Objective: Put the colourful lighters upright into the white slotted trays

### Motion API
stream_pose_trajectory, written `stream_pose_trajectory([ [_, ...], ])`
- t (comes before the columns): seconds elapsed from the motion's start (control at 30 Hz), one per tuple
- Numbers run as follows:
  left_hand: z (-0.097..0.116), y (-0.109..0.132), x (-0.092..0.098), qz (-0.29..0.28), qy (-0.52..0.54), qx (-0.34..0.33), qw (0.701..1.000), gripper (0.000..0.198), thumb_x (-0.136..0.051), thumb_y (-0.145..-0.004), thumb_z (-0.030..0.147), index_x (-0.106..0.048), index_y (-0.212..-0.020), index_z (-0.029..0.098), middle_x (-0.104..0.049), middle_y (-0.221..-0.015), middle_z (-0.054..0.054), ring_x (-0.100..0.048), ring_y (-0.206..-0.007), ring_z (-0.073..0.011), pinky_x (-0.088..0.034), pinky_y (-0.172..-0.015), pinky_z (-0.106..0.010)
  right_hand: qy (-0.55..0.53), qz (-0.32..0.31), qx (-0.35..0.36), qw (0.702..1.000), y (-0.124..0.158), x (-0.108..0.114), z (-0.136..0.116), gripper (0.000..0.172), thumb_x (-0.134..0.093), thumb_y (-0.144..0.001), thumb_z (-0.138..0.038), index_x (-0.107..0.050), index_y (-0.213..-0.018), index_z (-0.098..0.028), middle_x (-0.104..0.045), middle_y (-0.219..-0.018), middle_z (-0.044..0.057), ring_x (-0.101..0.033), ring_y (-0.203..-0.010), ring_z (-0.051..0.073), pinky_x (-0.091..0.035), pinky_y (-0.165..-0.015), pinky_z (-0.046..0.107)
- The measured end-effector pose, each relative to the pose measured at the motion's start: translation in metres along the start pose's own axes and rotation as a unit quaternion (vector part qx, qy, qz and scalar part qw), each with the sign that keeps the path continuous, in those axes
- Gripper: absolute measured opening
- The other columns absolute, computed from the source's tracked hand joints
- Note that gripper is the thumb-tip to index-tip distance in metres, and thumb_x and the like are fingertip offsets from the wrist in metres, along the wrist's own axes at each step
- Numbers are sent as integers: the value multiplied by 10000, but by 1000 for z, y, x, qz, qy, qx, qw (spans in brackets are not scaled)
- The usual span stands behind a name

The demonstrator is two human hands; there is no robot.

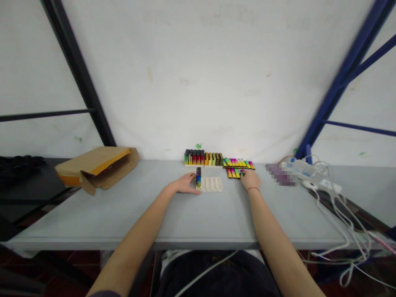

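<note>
A white tray with rows of round-cornered holes lies on the table in front of me. A column of blue lighters stands upright along its left end. My left hand is at that end, thumb at the front corner and fingers behind, gripping the tray. To the right, my right hand is closed, with a lighter at its fingertips, partly hidden by them. Beside those fingers lies a short row of yellow and pink lighters. A longer row of multicoloured lighters lies just behind it.
Red-and-green lighters and yellow lighters stand upright in trays near the wall. An opened cardboard package is at the left. White cables and power strips tangle at the right, beside a blurred purple item.
</note>
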State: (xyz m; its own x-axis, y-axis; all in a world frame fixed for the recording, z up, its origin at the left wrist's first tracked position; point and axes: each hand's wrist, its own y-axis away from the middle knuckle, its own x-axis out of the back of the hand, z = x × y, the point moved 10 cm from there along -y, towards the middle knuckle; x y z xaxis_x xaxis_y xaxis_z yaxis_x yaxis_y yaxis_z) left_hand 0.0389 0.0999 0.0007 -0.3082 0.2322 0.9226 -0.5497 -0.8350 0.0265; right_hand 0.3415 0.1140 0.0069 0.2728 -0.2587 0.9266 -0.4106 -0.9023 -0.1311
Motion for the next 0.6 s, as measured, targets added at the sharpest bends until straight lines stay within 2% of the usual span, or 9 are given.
stream_pose_trajectory([
  [0.13, 2, 1, 1, 2, 1, -3, 1000, 968, -683, -615, 635, -376, -1359, 97, -318, -1452, -167, -292, -1323, -339, -214, -1104, -366, 40, 41, 11, 998, 4, 5, -7, 330, -443, -849, -179, -648, -1107, -152, -490, -1248, 176, -421, -1154, 320, -395, -875, 437],
  [0.33, 0, 0, 0, 0, -6, -5, 1000, 974, -665, -623, 646, -367, -1359, 83, -305, -1452, -186, -290, -1323, -330, -206, -1106, -376, 21, 36, 31, 999, 1, 0, -13, 345, -395, -852, -147, -598, -1117, -61, -535, -1169, 235, -456, -1118, 336, -397, -856, 439],
  [0.47, -1, -1, -1, 2, -8, -5, 1000, 968, -667, -617, 652, -375, -1360, 104, -316, -1454, -168, -293, -1320, -339, -220, -1102, -384, -82, 32, 101, 991, -4, 1, -29, 335, -311, -903, -198, -561, -1093, -80, -626, -938, 190, -575, -904, 273, -421, -778, 378],
  [0.6, -1, -1, 0, 4, -11, -7, 1000, 955, -665, -623, 650, -383, -1361, 113, -324, -1453, -154, -303, -1318, -335, -223, -1101, -372, -255, 68, 206, 942, 2, 13, -53, 414, -284, -931, -420, -572, -1013, -134, -630, -896, 141, -579, -849, 248, -427, -793, 359],
])
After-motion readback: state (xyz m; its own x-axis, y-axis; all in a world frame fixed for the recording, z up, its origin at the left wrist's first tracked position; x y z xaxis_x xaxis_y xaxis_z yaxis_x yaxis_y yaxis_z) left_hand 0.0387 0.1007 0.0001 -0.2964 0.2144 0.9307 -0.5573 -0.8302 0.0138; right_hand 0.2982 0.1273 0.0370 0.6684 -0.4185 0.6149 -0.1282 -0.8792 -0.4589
